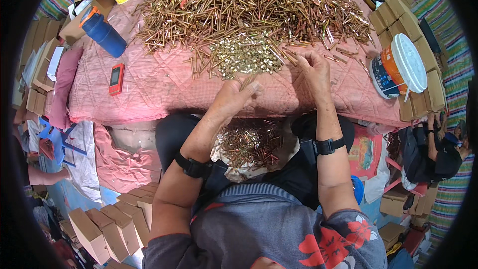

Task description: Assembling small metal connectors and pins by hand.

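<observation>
A large heap of thin gold-coloured tubes point(249, 5) covers the far part of a pink quilted cover. In front of it lies a patch of small shiny pale-gold pieces point(244, 57), too small to name. My left hand point(234, 98) is closed around a few thin gold-coloured tubes, whose ends stick up past the fingers, near the front edge of the cover. To its right, my right hand point(316, 73) is raised with thumb and fingertips pinched together beside the heap's edge. Whatever those fingertips hold cannot be made out. More tubes point(251, 144) lie on pale cloth between my legs.
On the left stand a blue bottle point(103, 34) with an orange top and a small red device point(116, 79). A white-lidded bucket point(398, 67) is at the right. Cardboard boxes point(112, 229) surround the place. Another person point(438, 154) sits at the far right.
</observation>
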`<state>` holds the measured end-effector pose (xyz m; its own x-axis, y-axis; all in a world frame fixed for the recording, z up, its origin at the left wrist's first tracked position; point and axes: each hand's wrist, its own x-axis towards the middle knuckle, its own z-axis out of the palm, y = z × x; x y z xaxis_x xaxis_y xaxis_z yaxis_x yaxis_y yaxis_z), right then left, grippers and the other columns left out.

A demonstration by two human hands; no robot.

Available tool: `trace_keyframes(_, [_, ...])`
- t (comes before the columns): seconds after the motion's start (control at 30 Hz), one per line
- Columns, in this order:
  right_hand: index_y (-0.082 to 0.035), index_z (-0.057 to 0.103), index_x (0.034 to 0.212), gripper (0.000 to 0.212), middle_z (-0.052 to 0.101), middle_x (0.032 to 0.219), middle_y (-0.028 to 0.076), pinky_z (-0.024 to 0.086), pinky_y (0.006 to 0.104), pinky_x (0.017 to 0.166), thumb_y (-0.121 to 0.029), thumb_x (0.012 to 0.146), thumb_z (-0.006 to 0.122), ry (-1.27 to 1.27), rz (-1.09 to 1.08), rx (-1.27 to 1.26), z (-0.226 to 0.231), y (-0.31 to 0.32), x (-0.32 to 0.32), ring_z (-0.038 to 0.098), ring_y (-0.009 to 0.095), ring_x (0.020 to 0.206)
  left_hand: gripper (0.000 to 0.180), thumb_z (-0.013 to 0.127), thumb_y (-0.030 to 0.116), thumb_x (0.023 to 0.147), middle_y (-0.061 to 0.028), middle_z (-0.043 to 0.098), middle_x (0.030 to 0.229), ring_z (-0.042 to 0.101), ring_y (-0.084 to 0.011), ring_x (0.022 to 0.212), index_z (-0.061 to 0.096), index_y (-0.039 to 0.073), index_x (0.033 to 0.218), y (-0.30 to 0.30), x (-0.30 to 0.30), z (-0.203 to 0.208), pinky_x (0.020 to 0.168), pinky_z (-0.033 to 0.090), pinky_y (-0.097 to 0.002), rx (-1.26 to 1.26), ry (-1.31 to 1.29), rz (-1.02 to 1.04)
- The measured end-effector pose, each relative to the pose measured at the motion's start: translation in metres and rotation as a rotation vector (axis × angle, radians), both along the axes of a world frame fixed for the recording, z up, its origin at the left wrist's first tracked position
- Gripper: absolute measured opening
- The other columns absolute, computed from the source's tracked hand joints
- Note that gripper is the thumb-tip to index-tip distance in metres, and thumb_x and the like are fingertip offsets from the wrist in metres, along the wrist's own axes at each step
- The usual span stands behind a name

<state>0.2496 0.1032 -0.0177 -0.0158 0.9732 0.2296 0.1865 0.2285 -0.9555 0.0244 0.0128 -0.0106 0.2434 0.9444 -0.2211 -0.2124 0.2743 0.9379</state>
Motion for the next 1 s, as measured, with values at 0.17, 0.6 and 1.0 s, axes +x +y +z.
trace_keyframes(0.17, [0.000,0.064,0.086,0.011,0.063,0.081,0.013,0.048,0.0360,0.067,-0.008,0.079,0.066,-0.622,-0.063,0.326,0.009,-0.007,-0.012,0.062,0.029,0.074,0.026,0.055,0.024,0.094,-0.0020,0.060,0.075,0.039,-0.0012,0.050,0.055,0.001,0.105,0.003,-0.003,0.003,0.042,0.027,-0.0141,-0.080,-0.036,0.020])
trace_keyframes(0.6, [0.001,0.061,0.089,0.009,0.064,0.080,0.014,0.049,0.0335,0.063,-0.005,0.081,0.062,-0.667,-0.072,0.152,-0.003,0.008,0.000,0.062,0.022,0.068,0.024,0.060,0.016,0.090,-0.0083,0.065,0.082,0.046,-0.0026,0.054,0.054,0.000,0.107,0.003,-0.009,0.010,0.043,0.032,-0.0130,-0.090,-0.150,0.005])
trace_keyframes(1.0, [-0.001,0.055,0.096,0.011,0.060,0.075,0.005,0.049,0.0225,0.060,-0.010,0.091,0.059,0.456,0.513,-0.390,0.013,-0.020,-0.027,0.058,0.011,0.064,0.015,0.063,0.007,0.086,-0.0013,0.062,0.072,0.042,-0.0016,0.050,0.064,0.002,0.100,0.001,0.004,0.006,0.043,0.031,-0.0148,0.044,0.021,0.033])
